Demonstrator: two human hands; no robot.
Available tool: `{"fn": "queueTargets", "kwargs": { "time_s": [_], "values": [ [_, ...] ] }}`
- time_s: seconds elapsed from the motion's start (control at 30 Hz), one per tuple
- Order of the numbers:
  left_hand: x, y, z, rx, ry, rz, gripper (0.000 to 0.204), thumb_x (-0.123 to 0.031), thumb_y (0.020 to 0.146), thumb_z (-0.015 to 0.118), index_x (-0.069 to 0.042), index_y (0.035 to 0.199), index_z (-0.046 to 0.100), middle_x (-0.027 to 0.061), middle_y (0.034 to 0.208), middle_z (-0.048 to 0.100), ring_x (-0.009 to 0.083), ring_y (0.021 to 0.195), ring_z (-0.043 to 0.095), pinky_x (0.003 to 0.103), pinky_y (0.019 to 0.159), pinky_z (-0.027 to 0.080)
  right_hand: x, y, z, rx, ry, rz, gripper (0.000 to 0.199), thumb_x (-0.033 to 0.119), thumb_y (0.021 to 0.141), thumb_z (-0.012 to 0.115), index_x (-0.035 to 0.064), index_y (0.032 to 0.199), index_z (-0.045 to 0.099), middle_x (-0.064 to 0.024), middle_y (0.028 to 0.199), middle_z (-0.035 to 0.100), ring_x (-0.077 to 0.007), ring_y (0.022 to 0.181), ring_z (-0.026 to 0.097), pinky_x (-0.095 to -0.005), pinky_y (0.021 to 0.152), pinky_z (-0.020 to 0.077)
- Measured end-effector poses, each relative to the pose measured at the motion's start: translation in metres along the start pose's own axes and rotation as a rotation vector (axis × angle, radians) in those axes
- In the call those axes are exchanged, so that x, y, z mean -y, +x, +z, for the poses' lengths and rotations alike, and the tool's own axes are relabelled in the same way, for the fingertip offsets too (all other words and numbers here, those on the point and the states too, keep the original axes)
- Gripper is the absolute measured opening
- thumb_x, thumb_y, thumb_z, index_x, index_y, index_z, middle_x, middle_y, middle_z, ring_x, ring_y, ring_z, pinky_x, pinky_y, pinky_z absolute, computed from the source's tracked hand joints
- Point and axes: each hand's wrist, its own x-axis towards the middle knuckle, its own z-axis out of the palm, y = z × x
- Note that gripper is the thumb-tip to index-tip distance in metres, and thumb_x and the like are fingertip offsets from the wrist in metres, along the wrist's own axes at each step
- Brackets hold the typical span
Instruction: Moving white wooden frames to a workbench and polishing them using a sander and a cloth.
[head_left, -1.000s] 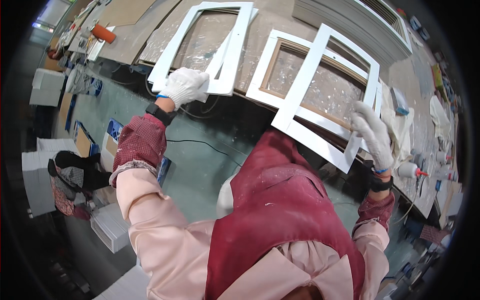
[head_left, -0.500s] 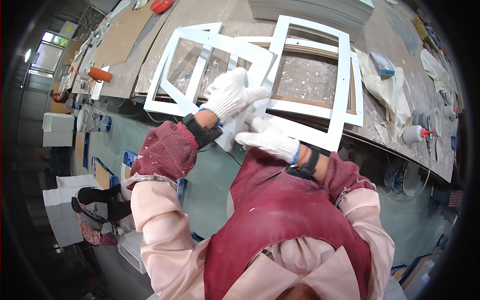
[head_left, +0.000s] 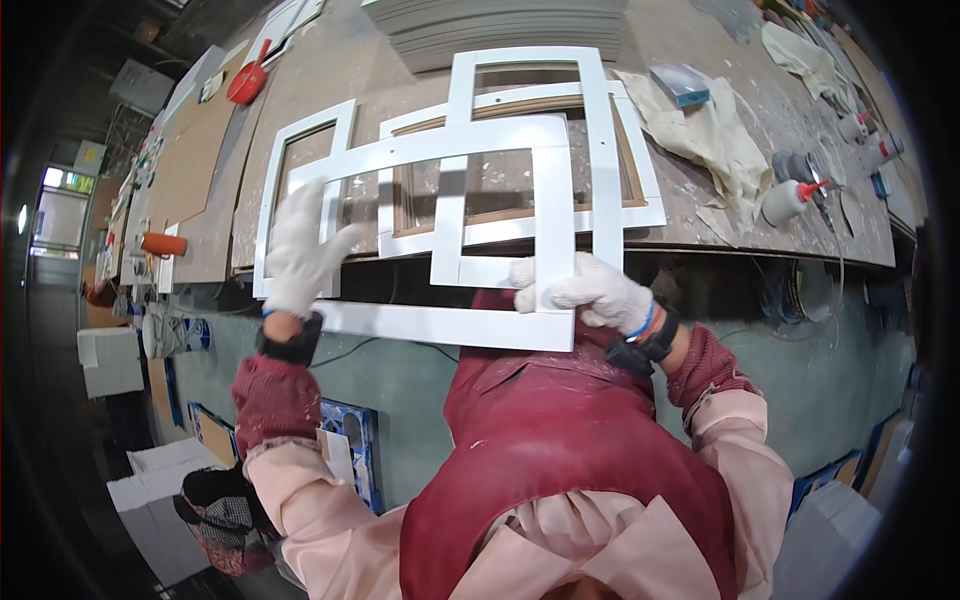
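A white rectangular frame [head_left: 553, 200] is held up in front of me, partly over the table's near edge. My right hand [head_left: 600, 292], in a white knit glove, grips its lower right corner, with fingers closed round the rail. My left hand [head_left: 305, 250], gloved alike and slightly blurred, is at the frame's left side with fingers and thumb spread. It hides most of that side rail, and contact is hard to make out. Behind lie more white frames: a narrow one [head_left: 603, 150], one with a brown inner edge [head_left: 642, 216] and one at the left [head_left: 270, 200].
The worktable [head_left: 400, 85] bears a stack of grey panels [head_left: 490, 30], a red scoop [head_left: 246, 84], an orange cylinder [head_left: 163, 243], a cream cloth [head_left: 735, 150] and a red-tipped white bottle [head_left: 788, 203]. Another person [head_left: 225, 520] is at the lower left beside white stacks.
The held frame has turned and come nearer, more squarely before me. My left hand has moved left from its right part to its left side. My right hand has shifted right to the lower corner.
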Motion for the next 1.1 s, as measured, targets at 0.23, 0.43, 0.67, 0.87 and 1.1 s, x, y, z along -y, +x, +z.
{"fn": "queueTargets", "kwargs": {
  "time_s": [0.23,0.43,0.67,0.87,1.1],
  "values": [
    [0.072,-0.079,0.007,0.258,-0.813,-0.609,0.064,-0.032,0.081,0.067,0.002,0.13,0.045,0.0126,0.101,0.065,0.0207,0.08,0.063,0.032,0.072,0.048,0.047,-0.048,-0.019,-0.025,-0.157,0.076,0.061,0.022,0.074,0.075,-0.0073,0.123,0.055,-0.0138,0.097,0.068,-0.0212,0.092,0.065,-0.0319,0.087,0.0492],
    [0.048,-0.153,0.058,0.219,-1.495,-0.776,0.058,-0.025,0.086,0.072,0.004,0.128,0.046,0.0102,0.083,0.064,0.0184,0.068,0.061,0.032,0.064,0.052,0.067,-0.075,-0.028,-0.086,-0.344,0.224,0.052,0.017,0.074,0.071,-0.0059,0.119,0.058,-0.0137,0.094,0.068,-0.0213,0.088,0.065,-0.0332,0.083,0.0501],
    [-0.007,-0.182,0.08,-0.183,-1.426,-0.949,0.026,-0.026,0.092,0.065,-0.003,0.102,0.055,0.0041,0.071,0.054,0.0134,0.054,0.052,0.027,0.053,0.047,0.075,-0.08,-0.015,-0.11,-0.34,0.329,0.06,0.012,0.074,0.064,-0.0026,0.13,0.051,-0.0137,0.11,0.064,-0.0194,0.098,0.063,-0.0304,0.088,0.0472],
    [-0.003,-0.19,0.088,-0.204,-1.347,-1.036,0.023,-0.023,0.091,0.065,-0.003,0.098,0.053,0.0032,0.07,0.051,0.0128,0.047,0.048,0.026,0.042,0.044,0.098,-0.062,-0.017,-0.371,-0.707,-0.114,0.058,0.027,0.091,0.057,-0.0027,0.139,0.042,-0.0117,0.123,0.057,-0.0183,0.111,0.056,-0.0312,0.094,0.0449],
    [-0.002,-0.18,0.09,-0.14,-1.325,-1.011,0.026,-0.023,0.09,0.064,-0.001,0.098,0.053,0.0048,0.066,0.051,0.0141,0.046,0.049,0.027,0.042,0.044,0.136,-0.027,-0.047,-0.267,-1.954,-0.626,0.032,0.015,0.099,0.047,-0.0026,0.123,0.056,-0.0048,0.112,0.062,-0.0144,0.094,0.06,-0.0272,0.073,0.052]
  ]
}}
